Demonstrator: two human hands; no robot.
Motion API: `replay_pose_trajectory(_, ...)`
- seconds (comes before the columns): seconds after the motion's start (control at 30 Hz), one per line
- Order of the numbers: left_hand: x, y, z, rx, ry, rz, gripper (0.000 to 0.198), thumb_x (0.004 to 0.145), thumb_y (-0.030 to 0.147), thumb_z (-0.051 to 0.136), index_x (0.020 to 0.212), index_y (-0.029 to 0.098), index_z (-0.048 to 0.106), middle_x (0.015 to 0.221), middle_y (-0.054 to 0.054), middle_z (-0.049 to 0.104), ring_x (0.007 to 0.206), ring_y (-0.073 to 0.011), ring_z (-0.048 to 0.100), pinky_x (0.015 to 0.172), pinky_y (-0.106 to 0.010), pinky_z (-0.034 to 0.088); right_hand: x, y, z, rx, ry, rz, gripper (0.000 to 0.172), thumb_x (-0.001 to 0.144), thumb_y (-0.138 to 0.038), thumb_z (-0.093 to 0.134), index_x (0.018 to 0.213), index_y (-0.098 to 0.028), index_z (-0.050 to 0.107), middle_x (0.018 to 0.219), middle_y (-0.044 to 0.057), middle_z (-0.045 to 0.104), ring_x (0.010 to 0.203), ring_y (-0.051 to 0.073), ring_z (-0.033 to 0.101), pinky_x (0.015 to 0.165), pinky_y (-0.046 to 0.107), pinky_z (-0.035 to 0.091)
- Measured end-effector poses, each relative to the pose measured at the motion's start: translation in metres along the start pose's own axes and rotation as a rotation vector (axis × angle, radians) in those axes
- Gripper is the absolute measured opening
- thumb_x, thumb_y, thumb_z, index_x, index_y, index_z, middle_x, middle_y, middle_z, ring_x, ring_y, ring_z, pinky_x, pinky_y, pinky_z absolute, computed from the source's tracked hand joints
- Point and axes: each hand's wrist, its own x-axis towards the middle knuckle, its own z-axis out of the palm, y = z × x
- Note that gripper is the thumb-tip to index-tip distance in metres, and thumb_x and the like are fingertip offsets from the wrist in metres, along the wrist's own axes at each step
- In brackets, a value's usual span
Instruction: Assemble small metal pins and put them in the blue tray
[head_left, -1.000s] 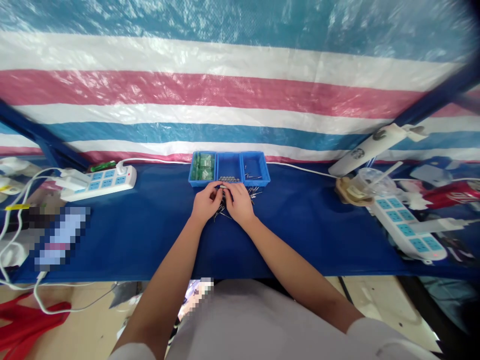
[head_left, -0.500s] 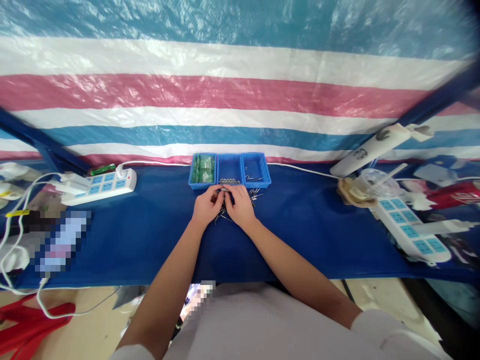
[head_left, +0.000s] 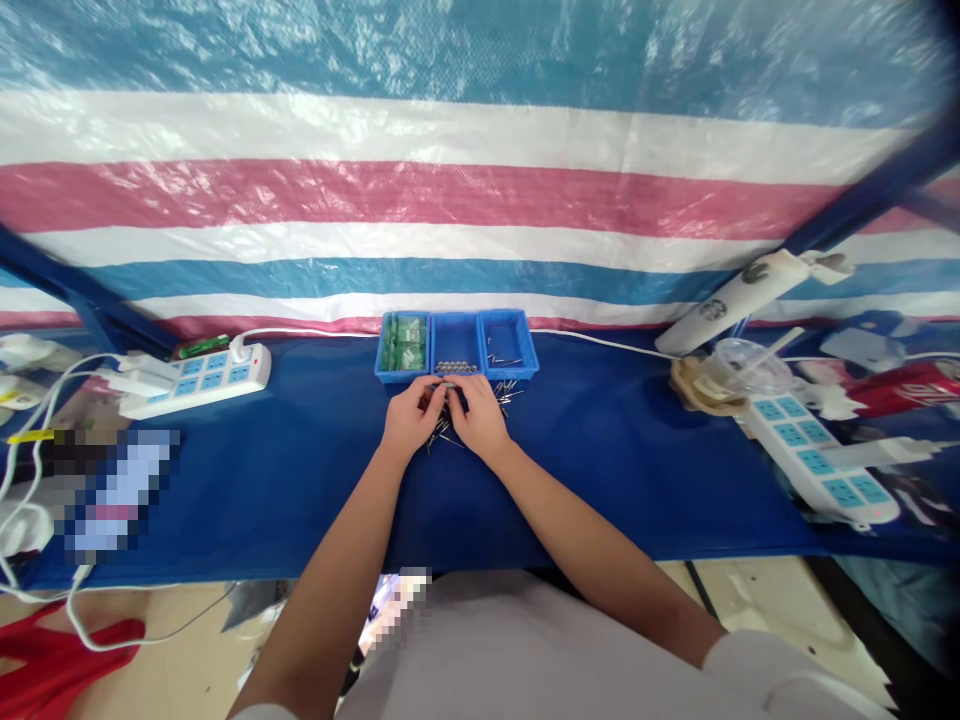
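Note:
My left hand point(head_left: 412, 415) and my right hand point(head_left: 480, 414) meet just in front of three joined blue bins, fingers closed around something small that I cannot make out. Thin metal pieces point(head_left: 508, 392) lie loose on the blue table under and beside both hands. Green packets point(head_left: 406, 343) fill the left bin point(head_left: 381, 365). Several round metal parts point(head_left: 457, 367) line the front of the middle bin point(head_left: 454, 331). In the right bin point(head_left: 508, 327) lie a few thin metal pieces point(head_left: 503, 359).
On the blue table point(head_left: 285, 480), a power strip point(head_left: 202, 378) and a phone point(head_left: 124, 490) are at left. At right are another power strip point(head_left: 821, 455), a plastic cup point(head_left: 739, 370), a white tube point(head_left: 731, 300) and a red can point(head_left: 911, 388). A striped sheet point(head_left: 465, 190) hangs behind.
The view has shifted slightly, so the bins and table items appear a little lower and further left. Both hands remain together, with their fingers only slightly moved.

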Motion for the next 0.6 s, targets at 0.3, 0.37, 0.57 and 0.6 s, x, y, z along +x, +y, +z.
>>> replay_pose_trajectory(0.3, 0.0009, 0.0034, -0.0008, 0.004, -0.016, 0.009, 0.027, 0.096, 0.034, 0.059, 0.119, 0.021, 0.066, 0.066, 0.004, 0.064, 0.056, -0.0108, 0.060, 0.061, -0.022, 0.049, 0.0007, 0.0003, -0.0026, 0.000, 0.008, 0.004, 0.026, 0.103, -0.025, 0.050, 0.123, -0.021, 0.066, 0.113, 0.011, 0.074, 0.105, 0.026, 0.065, 0.096, 0.047, 0.055)
replay_pose_trajectory(0.37, 0.0014, 0.0051, -0.0017, 0.013, -0.021, 0.002, 0.027, 0.096, 0.032, 0.058, 0.119, 0.021, 0.066, 0.064, 0.004, 0.064, 0.055, -0.0106, 0.060, 0.062, -0.022, 0.049, 0.0011, 0.0009, -0.0025, -0.006, 0.005, -0.005, 0.027, 0.103, -0.025, 0.051, 0.124, -0.021, 0.066, 0.113, 0.011, 0.074, 0.104, 0.026, 0.065, 0.096, 0.047, 0.055)
replay_pose_trajectory(0.57, 0.0018, 0.0046, -0.0028, 0.017, -0.021, 0.003, 0.026, 0.097, 0.033, 0.057, 0.118, 0.021, 0.066, 0.066, 0.004, 0.065, 0.056, -0.0100, 0.061, 0.063, -0.022, 0.050, 0.0013, 0.0013, -0.0006, -0.002, 0.012, -0.011, 0.028, 0.103, -0.026, 0.051, 0.126, -0.021, 0.067, 0.112, 0.011, 0.074, 0.104, 0.026, 0.065, 0.097, 0.047, 0.056)
replay_pose_trajectory(0.6, 0.0016, 0.0038, -0.0025, 0.021, -0.015, 0.003, 0.026, 0.097, 0.034, 0.057, 0.117, 0.021, 0.066, 0.066, 0.004, 0.065, 0.057, -0.0102, 0.062, 0.063, -0.022, 0.050, 0.0013, 0.0010, -0.0006, -0.003, 0.008, -0.009, 0.029, 0.103, -0.026, 0.050, 0.126, -0.021, 0.067, 0.112, 0.011, 0.074, 0.105, 0.026, 0.065, 0.097, 0.047, 0.056)
